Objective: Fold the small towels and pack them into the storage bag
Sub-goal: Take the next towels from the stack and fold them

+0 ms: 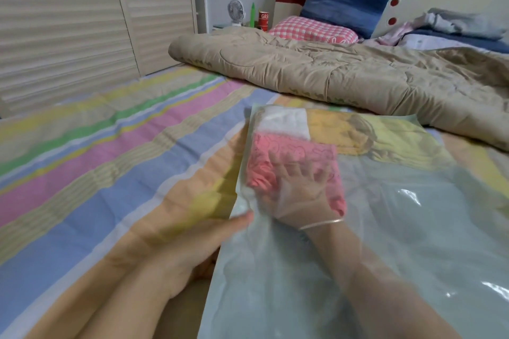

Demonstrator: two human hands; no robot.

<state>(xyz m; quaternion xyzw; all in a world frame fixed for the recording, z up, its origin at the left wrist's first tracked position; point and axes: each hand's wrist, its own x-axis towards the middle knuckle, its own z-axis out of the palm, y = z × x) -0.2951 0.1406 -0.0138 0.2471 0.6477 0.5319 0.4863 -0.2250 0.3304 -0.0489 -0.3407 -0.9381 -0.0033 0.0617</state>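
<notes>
A translucent plastic storage bag [275, 292] lies flat on the striped bed sheet [110, 173]. Inside it, near its far end, sit a folded white towel [286, 121], a pink patterned towel [289, 154] and a yellow towel [338, 132]. My right hand [300, 192] is inside the bag, seen through the plastic, its fingers spread flat on the pink towel. My left hand [192, 237] is outside, blurred by motion, with straight fingers touching the bag's left edge.
A rumpled beige quilt [330, 71] lies across the bed just behind the bag. Beyond it are a red checked pillow [311, 29], a blue pillow [347, 0] and a heap of clothes [454, 22]. A small fan [236, 11] stands on the nightstand. Slatted wardrobe doors [68, 22] line the left.
</notes>
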